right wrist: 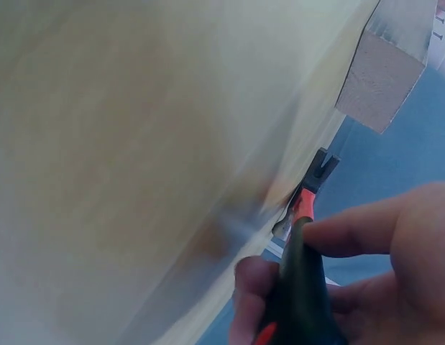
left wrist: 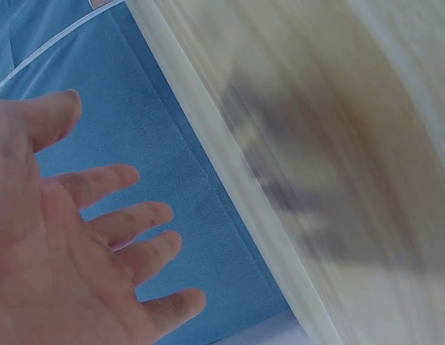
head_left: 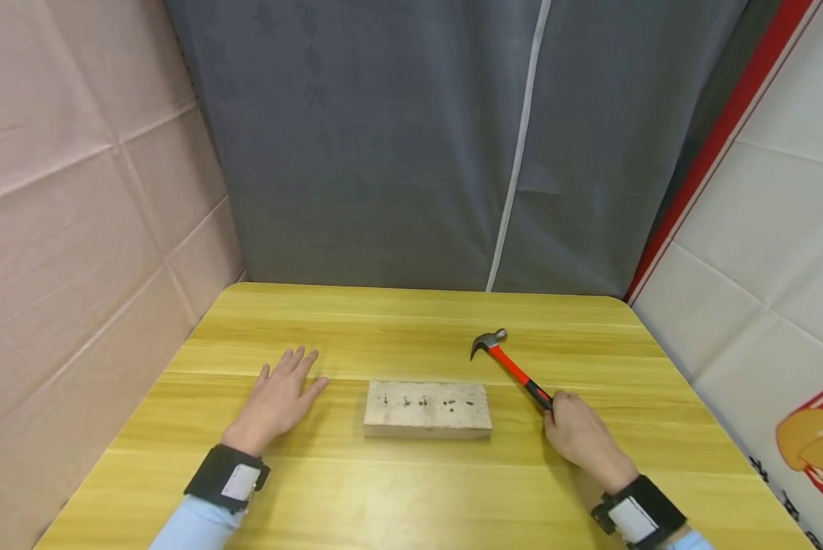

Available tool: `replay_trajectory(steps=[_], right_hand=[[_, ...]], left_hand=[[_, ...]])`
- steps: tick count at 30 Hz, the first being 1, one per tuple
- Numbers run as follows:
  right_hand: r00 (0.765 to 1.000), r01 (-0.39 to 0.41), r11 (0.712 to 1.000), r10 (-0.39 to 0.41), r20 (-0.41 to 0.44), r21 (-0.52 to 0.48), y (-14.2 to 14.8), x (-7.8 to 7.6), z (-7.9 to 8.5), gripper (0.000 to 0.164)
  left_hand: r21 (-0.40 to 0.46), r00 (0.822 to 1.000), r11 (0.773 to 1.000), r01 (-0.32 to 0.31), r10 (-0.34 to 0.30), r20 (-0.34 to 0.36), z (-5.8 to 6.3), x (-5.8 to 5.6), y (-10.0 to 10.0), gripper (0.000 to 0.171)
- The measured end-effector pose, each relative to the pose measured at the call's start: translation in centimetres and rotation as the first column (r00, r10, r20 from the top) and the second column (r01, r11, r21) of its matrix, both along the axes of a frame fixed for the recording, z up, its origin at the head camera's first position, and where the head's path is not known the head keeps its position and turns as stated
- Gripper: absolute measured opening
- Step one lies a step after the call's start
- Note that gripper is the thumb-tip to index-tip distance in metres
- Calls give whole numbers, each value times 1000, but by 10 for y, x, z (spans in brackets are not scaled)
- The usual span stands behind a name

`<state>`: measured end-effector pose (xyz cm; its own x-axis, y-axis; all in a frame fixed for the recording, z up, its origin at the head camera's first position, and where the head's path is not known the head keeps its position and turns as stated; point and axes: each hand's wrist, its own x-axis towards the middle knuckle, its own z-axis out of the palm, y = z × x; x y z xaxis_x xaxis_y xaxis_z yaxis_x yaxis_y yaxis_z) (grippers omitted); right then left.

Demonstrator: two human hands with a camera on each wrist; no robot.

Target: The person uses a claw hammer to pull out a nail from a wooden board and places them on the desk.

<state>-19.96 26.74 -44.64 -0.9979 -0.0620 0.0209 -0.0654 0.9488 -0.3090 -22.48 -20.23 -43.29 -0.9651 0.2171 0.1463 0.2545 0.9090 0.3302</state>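
Observation:
My right hand [head_left: 585, 437] grips the black end of a claw hammer [head_left: 514, 368] with a red and black handle. Its metal head points away from me, toward the table's far side. In the right wrist view, thumb and fingers wrap the black grip [right wrist: 303, 287]. A pale wooden block [head_left: 428, 410] lies between my hands, with a row of small dark nails or marks on its top. To the left of the block, my left hand [head_left: 273, 405] is spread over the table, holding nothing. The left wrist view shows its palm [left wrist: 57, 266] and fingers apart, above the tabletop.
The wood-grain table [head_left: 356, 496] reaches back to a grey curtain [head_left: 383, 153] with a white strip. A pale pink cloth wall [head_left: 88, 229] stands at the left, a white panel with red trim [head_left: 762, 252] at the right.

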Motion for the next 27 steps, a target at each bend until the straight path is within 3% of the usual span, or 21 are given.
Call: replay_trajectory(steps=[11,27], right_hand=[[996,-20,998,14,-91,-65,2,-1,0,15],[980,-46,998,38,-195,-38,7,0,-3,15]], left_hand=[[-6,1000,1000,-8,8,-4,-1,-2,1,62],[-9,1000,1000,-6,6,-3,2,1,4,62]])
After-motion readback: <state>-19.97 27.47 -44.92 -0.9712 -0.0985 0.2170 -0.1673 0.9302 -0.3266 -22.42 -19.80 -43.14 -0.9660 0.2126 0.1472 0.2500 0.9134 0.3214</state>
